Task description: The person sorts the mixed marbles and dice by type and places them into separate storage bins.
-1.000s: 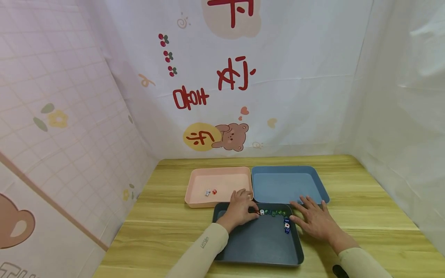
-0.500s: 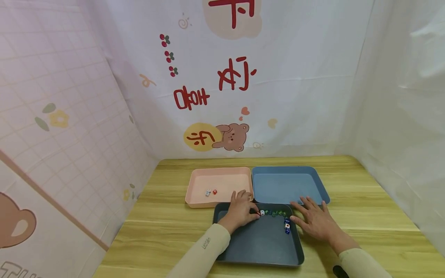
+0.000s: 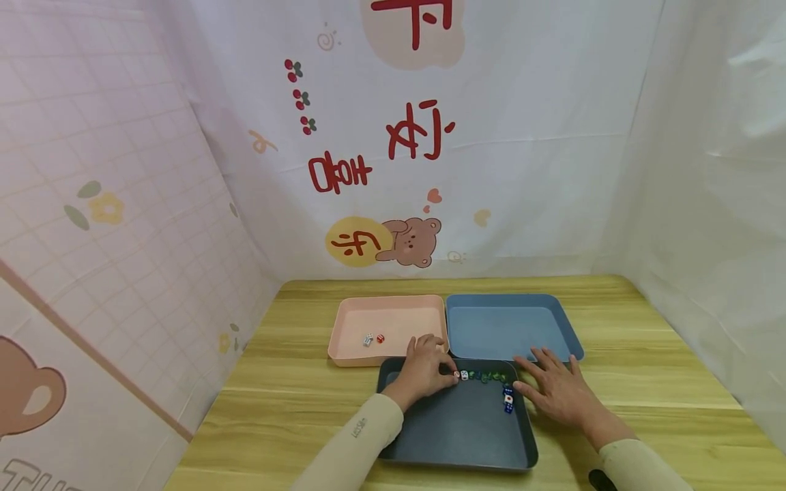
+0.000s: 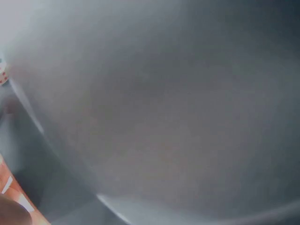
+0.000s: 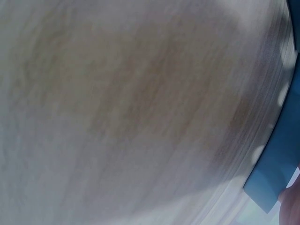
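Note:
Over the far left corner of a dark grey tray (image 3: 457, 433), my left hand (image 3: 420, 368) pinches a small pale die (image 3: 456, 375) between thumb and forefinger. In the left wrist view, a white die with red dots (image 4: 3, 75) shows at the edge. A white die (image 3: 464, 375) sits right beside the fingertips, followed by several green dice (image 3: 486, 377) in a row along the far wall. Blue dice (image 3: 508, 391) and a white one with a red dot (image 3: 508, 399) line the right wall. My right hand (image 3: 555, 385) lies with fingers spread at the tray's far right corner, fingertips over the blue tray's near rim.
Behind the dark tray stand a pink tray (image 3: 405, 320) on the left and a blue tray (image 3: 506, 320) on the right. Clear dice (image 3: 368, 339) and a red die (image 3: 380, 338) lie in the pink one. All trays rest on a wood-grain table (image 3: 288, 409).
At the left fingertips the die showed dark red earlier and shows a pale face now. Both hands stay in nearly the same place.

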Demonstrator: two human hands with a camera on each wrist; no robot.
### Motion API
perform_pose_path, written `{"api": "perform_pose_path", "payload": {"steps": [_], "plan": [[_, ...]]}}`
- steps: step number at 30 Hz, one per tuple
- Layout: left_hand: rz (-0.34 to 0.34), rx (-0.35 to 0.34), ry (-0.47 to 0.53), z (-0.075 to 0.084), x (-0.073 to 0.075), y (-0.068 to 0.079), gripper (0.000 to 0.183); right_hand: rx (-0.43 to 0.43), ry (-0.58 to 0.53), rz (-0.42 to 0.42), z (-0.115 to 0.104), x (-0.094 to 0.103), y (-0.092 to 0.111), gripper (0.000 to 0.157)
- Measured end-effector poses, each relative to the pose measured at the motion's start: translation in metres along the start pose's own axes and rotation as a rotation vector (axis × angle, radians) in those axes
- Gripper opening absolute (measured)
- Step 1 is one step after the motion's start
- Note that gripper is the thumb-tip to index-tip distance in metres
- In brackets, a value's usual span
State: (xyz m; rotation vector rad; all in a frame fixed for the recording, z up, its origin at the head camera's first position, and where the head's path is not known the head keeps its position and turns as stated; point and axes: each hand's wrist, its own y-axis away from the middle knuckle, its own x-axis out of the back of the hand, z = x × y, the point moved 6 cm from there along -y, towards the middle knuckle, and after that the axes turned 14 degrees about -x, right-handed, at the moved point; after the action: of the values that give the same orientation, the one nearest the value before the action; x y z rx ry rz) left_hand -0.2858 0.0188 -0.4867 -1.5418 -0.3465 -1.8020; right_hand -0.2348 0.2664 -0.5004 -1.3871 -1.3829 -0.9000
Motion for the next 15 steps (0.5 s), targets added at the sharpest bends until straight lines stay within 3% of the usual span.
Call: {"api": "perform_pose_path", "payload": {"steps": [6, 15], "plan": [[0.025, 0.043, 0.033, -0.005, 0.007, -0.001, 0.012, -0.003, -0.008, -0.003, 0.001, -0.001, 0.000, 0.060], [0.090, 0.049, 0.060, -0.010, 0.016, -0.003, 0.010, 0.003, -0.010, 0.003, 0.001, -0.001, -0.001, 0.060]]}}
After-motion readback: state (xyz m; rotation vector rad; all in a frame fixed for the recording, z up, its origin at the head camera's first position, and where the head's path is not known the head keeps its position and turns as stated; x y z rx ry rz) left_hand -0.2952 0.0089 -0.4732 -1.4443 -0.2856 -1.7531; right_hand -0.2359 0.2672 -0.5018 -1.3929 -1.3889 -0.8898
